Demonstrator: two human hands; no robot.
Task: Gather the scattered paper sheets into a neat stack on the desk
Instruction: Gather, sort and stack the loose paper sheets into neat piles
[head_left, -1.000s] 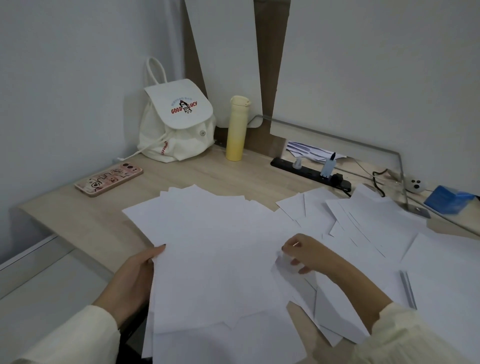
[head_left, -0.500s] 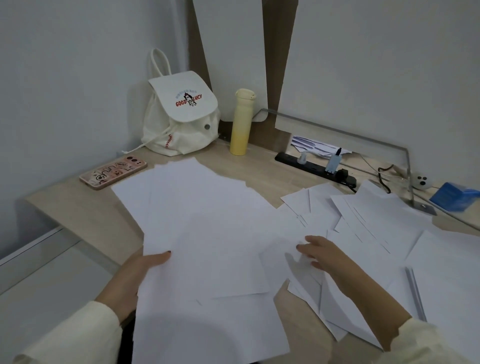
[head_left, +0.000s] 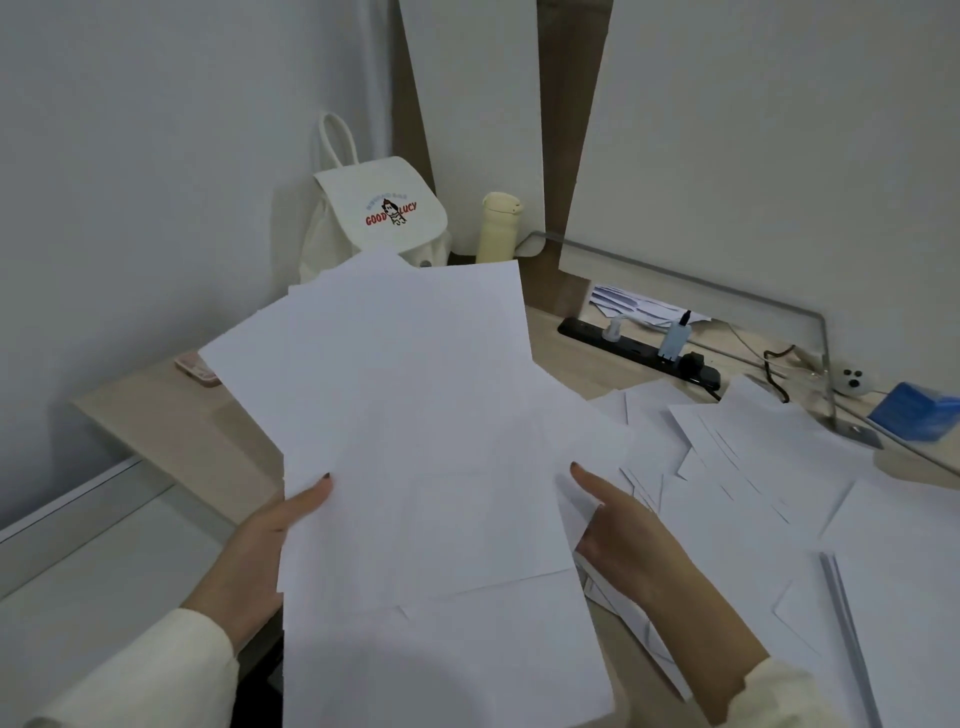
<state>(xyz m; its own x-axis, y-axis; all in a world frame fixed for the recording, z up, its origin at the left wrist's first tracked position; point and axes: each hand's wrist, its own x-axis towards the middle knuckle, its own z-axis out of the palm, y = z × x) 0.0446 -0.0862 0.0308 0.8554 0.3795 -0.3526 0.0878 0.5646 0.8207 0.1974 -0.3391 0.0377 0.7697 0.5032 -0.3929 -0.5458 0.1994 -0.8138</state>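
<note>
In the head view, a loose bundle of white sheets (head_left: 405, 441) is held up above the tabletop (head_left: 171, 431). The bundle is fanned out and not squared, and its upper corners cover the lower part of a cream backpack (head_left: 384, 218). It is gripped at its left edge by the left hand (head_left: 275, 530): the thumb is laid on top of the paper and the other fingers are hidden under it. The right hand (head_left: 623, 540) is placed at the right edge of the bundle. One straight digit is seen against the paper and the others are covered, so it cannot be told whether this hand grips the bundle or only touches it.

To the right of the bundle, many scattered sheets (head_left: 769, 467) are spread flat on the tabletop and overlap each other in disorder. A pale yellow bottle (head_left: 498, 228) is stood upright just beside the backpack, near the wall. A black power strip (head_left: 639, 348) is laid behind the scattered sheets. A pink phone (head_left: 195, 366) is partly hidden by the bundle on the left, and a blue box (head_left: 914, 410) is seen at the far right.
</note>
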